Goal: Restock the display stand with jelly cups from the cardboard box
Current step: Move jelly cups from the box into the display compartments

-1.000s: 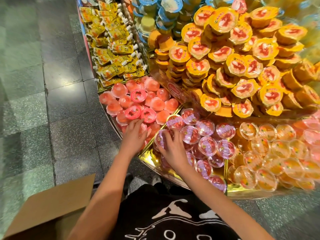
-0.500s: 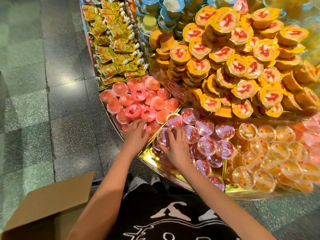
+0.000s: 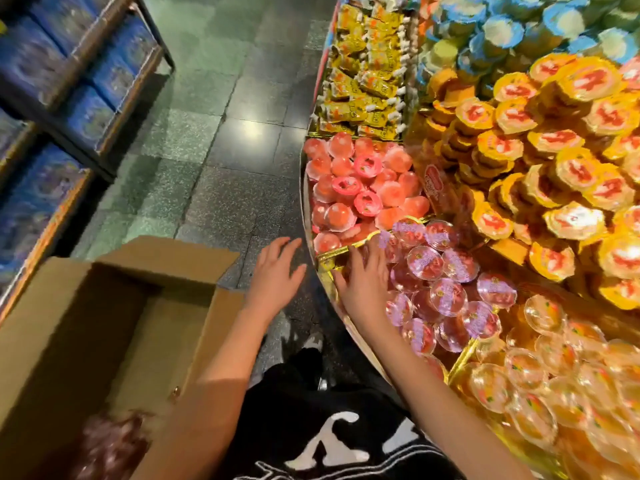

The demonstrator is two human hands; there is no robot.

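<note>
With both hands empty, the left hand (image 3: 277, 268) spread at centre and the right hand (image 3: 363, 282) flat on purple-lidded jelly cups (image 3: 446, 296) in the display stand (image 3: 329, 258) at 3 o'clock, the next move is likely a reach into the cardboard box (image 3: 52, 323) at 8 o'clock.

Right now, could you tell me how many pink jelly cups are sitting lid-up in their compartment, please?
3. One pink cup sits mid-pile, another left and nearer, the third nearest, right of that. The rest lie dome-up; more may be buried underneath.
</note>
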